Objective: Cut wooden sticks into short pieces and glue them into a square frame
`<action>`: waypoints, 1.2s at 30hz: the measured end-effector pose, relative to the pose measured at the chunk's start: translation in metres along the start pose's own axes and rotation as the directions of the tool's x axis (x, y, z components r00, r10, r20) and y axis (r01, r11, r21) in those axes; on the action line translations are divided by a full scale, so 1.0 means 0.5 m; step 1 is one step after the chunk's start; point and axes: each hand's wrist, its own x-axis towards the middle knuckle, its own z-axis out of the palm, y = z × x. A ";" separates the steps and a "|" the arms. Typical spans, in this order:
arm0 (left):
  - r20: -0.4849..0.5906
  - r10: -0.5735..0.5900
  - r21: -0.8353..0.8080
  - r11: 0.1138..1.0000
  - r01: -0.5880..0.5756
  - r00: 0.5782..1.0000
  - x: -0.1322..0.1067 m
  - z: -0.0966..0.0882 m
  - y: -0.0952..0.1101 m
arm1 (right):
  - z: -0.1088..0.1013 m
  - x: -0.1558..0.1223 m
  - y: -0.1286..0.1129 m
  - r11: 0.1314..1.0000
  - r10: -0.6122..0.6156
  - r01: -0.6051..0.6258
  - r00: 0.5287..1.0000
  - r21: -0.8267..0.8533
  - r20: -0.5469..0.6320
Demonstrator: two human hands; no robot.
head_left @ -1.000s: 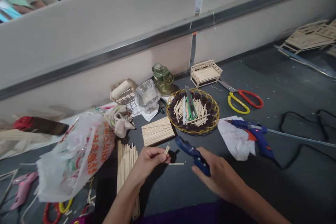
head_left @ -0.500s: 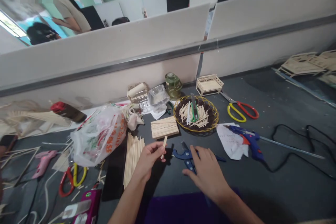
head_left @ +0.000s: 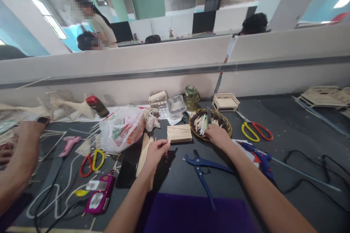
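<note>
My left hand pinches a short wooden stick between thumb and fingers, above the table. My right hand reaches into the yellow-rimmed basket, its fingers curled down at the short cut sticks. Close to those fingertips lies a green-handled utility knife; what the fingers grip, if anything, is hidden. Blue cutting pliers lie on the table between my forearms, handles spread. A stack of short sticks sits between left hand and basket. Long sticks lie beside my left hand, partly behind it.
A blue glue gun and scissors lie at right. At left are a plastic bag, a pink glue gun, more scissors and a magenta power bank. Another person's hand works at far left.
My right hand has left the blue pliers and moved up and forward into the basket. My left hand still holds the short stick. The view has tilted up, and another person's arm has entered at left.
</note>
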 end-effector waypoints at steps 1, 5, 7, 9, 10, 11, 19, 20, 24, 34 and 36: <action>-0.012 0.043 0.081 0.996 -0.042 0.999 0.010 -0.004 0.002 | -0.002 0.001 -0.001 1.000 -0.004 0.004 1.000 -0.003 -0.001; -0.009 0.261 0.452 0.862 -0.228 0.965 0.051 -0.014 0.014 | -0.019 -0.007 0.000 1.000 0.027 -0.027 0.998 -0.002 -0.057; 0.031 0.309 0.560 0.782 -0.273 0.950 0.066 -0.013 0.018 | -0.028 -0.021 -0.005 0.996 0.064 -0.056 0.989 0.064 -0.131; 0.039 0.298 0.566 0.780 -0.267 0.954 0.075 -0.011 0.019 | -0.032 -0.040 -0.016 0.975 0.111 -0.063 0.969 0.214 -0.219; 0.030 0.276 0.533 0.808 -0.249 0.961 0.078 -0.010 0.018 | -0.032 -0.051 -0.024 0.950 0.136 -0.055 0.959 0.306 -0.250; 0.018 0.245 0.481 0.848 -0.223 0.969 0.079 -0.009 0.016 | -0.030 -0.063 -0.032 0.918 0.158 -0.043 0.951 0.394 -0.267; 0.023 -0.022 -0.026 0.999 0.023 0.999 0.062 -0.008 0.010 | -0.002 -0.127 -0.102 0.698 0.297 -0.073 0.935 0.712 -0.196; 0.023 -0.027 -0.049 0.998 0.028 0.999 0.057 -0.006 0.010 | 0.002 -0.130 -0.111 0.670 0.300 -0.085 0.940 0.737 -0.165; 0.004 -0.043 -0.110 0.993 0.043 0.999 0.035 0.011 0.006 | 0.026 -0.138 -0.142 0.603 0.287 -0.124 0.955 0.788 -0.070; -0.022 -0.091 -0.154 0.984 0.087 0.996 0.003 0.045 -0.009 | 0.045 -0.145 -0.188 0.655 0.262 -0.131 0.963 0.744 -0.062; 0.039 -0.133 -0.181 0.974 0.138 0.990 -0.009 0.053 -0.017 | 0.047 -0.140 -0.194 0.492 0.271 -0.139 0.963 0.860 0.001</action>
